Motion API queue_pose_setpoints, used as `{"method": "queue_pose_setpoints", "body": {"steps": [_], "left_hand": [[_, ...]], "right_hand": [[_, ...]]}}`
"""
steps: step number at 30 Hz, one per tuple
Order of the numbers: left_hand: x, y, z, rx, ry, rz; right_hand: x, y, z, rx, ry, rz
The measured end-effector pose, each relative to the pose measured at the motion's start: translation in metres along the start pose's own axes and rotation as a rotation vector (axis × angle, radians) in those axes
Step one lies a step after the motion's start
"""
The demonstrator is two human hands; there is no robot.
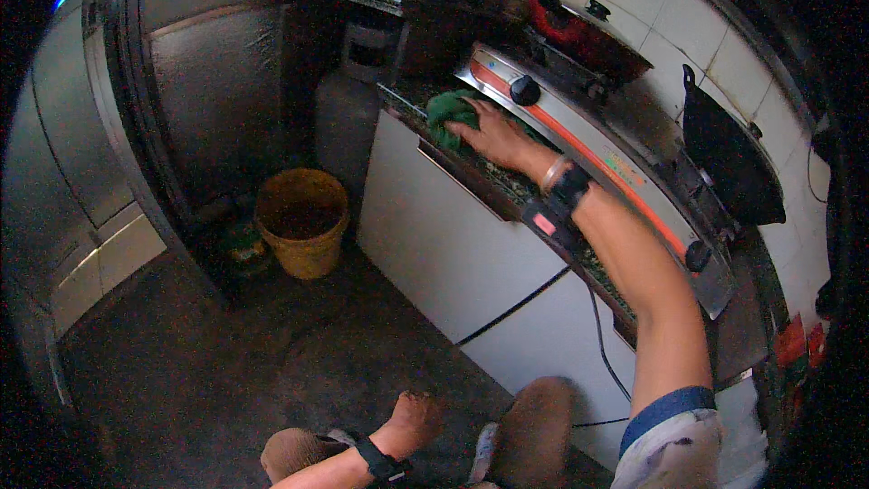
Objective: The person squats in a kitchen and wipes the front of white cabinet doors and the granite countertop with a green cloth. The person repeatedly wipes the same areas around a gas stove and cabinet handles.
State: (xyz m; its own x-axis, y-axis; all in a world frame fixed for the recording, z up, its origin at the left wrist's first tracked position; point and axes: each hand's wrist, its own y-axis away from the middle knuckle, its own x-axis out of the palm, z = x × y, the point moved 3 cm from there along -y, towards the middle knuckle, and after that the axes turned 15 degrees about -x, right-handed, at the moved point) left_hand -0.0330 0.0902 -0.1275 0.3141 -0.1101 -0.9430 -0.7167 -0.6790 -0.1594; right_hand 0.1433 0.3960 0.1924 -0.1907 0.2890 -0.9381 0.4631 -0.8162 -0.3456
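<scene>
My right hand (499, 138) is pressed on a green cloth (448, 115), its fingers curled over the cloth's edge. The cloth lies on the narrow front strip of a dark speckled countertop (510, 180), before a gas stove (577, 136) with an orange stripe and black knobs. My left hand (415, 419) hangs low over the floor near my knees, its fingers curled in; whether anything is inside it does not show.
A red pan (577, 34) and a black wok (730, 149) stand on the stove. White cabinet doors (434, 231) are below the counter, with a cable (601, 333) hanging in front. A yellow bucket (305, 244) stands on the floor near a gas cylinder (346, 122).
</scene>
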Motion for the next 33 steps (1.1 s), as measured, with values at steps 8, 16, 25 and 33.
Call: {"method": "queue_pose_setpoints", "body": {"steps": [8,16,25,33], "left_hand": [[-0.029,0.0,-0.01,-0.007,-0.17,0.284],[-0.047,-0.003,-0.015,-0.005,-0.234,0.302],[-0.024,-0.003,-0.019,0.005,-0.102,0.215],[-0.033,-0.001,-0.032,0.04,-0.182,0.223]], "right_hand": [[0.024,-0.08,-0.033,0.174,-0.168,0.144],[-0.012,0.014,0.02,-0.085,-0.096,0.062],[-0.084,0.181,0.086,-0.198,0.014,0.134],[-0.042,0.094,0.059,-0.26,0.038,0.043]]}}
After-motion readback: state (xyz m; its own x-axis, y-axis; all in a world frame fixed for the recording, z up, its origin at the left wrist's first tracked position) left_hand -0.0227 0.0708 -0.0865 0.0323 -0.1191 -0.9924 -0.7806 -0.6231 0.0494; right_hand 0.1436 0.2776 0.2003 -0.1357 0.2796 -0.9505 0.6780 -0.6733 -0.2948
